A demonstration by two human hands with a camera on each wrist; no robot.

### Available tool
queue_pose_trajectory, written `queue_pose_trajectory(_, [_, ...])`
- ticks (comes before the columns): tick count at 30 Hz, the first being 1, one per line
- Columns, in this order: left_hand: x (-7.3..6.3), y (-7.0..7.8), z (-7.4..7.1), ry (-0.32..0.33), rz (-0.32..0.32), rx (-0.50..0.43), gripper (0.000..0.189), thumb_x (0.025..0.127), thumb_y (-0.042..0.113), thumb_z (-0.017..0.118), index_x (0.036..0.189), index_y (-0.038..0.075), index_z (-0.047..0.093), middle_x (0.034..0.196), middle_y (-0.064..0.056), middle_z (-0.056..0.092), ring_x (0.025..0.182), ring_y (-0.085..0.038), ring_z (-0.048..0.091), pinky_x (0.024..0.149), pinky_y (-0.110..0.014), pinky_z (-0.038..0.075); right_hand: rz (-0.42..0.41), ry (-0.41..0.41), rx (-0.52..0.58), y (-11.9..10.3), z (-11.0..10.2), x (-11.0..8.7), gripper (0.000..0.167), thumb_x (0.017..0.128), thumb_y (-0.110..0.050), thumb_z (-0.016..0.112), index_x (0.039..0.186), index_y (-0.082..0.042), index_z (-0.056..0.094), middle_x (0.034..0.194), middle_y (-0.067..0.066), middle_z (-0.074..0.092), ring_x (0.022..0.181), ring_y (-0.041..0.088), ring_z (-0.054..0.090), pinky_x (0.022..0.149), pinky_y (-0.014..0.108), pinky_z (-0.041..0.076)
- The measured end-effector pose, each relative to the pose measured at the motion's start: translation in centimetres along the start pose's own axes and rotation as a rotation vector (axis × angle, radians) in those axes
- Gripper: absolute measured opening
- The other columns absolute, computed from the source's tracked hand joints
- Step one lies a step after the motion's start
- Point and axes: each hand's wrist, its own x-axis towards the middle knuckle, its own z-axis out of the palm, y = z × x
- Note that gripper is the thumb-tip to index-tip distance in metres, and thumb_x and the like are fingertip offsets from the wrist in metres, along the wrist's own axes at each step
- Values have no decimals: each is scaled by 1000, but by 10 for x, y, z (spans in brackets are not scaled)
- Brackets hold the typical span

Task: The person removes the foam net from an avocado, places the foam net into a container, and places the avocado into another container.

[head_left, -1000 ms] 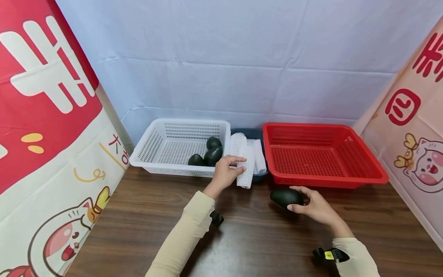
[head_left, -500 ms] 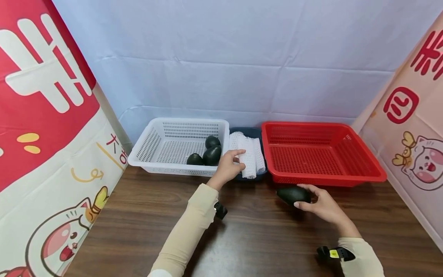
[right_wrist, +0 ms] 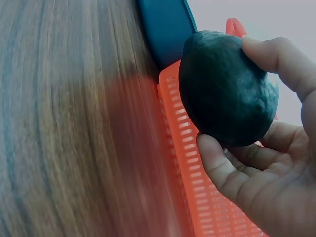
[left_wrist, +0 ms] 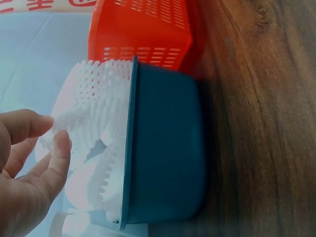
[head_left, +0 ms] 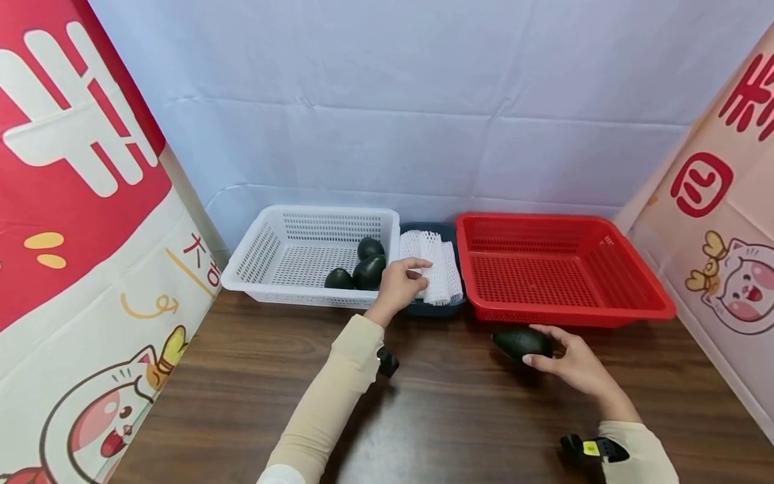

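Observation:
My left hand point(head_left: 400, 286) reaches over the blue basin point(left_wrist: 165, 143); its thumb and index finger pinch a white foam net sleeve point(head_left: 435, 272) lying in it. More white foam net sleeves point(head_left: 453, 265) lie beside this one. In the left wrist view the mesh bunches at my fingertips. My right hand point(head_left: 574, 363) grips a dark green avocado point(right_wrist: 227, 89) between thumb and fingers, in front of the red basket point(head_left: 562, 312). Several other avocados point(head_left: 369, 272) rest in the right end of the white basket point(head_left: 302, 294).
White basket, blue basin and red basket stand in a row along the back of the brown wooden table point(head_left: 459, 417). Behind them hangs a pale cloth point(head_left: 363, 134). Printed banners point(head_left: 78, 202) flank the table on both sides.
The foam sleeve, which hung over the basin's front rim, now lies farther back in the basin with my left hand at it. My right hand has moved slightly right with the avocado.

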Motion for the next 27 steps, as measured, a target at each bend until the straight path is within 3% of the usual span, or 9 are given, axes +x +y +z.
queue_pose_trajectory(11, [10, 5, 0, -11, -27, -28, 28, 84, 5, 65, 110, 15, 69, 91, -4, 65, 71, -14, 58, 50, -26, 43, 51, 20, 9, 5, -11, -7, 64, 83, -27, 72, 133, 2, 45, 118, 24, 54, 93, 25, 56, 68, 27, 47])
queue_pose_trajectory(18, [11, 1, 2, -16, 24, 74, 36, 84, 14, 68, 119, 16, 65, 125, -8, 53, 95, -19, 58, 64, -26, 49, 88, 21, 34, 6, -12, -11, 66, 83, -27, 72, 134, 1, 44, 120, 25, 52, 96, 25, 56, 68, 27, 48])
queue_pose_trajectory(27, [7, 3, 1, 0, 57, 87, 35, 83, 15, 69, 118, 14, 65, 123, -11, 51, 94, -22, 58, 65, -28, 50, 73, 26, 49, 10, -9, -10, 63, 82, -26, 72, 133, 1, 45, 119, 24, 53, 93, 21, 57, 69, 26, 47])
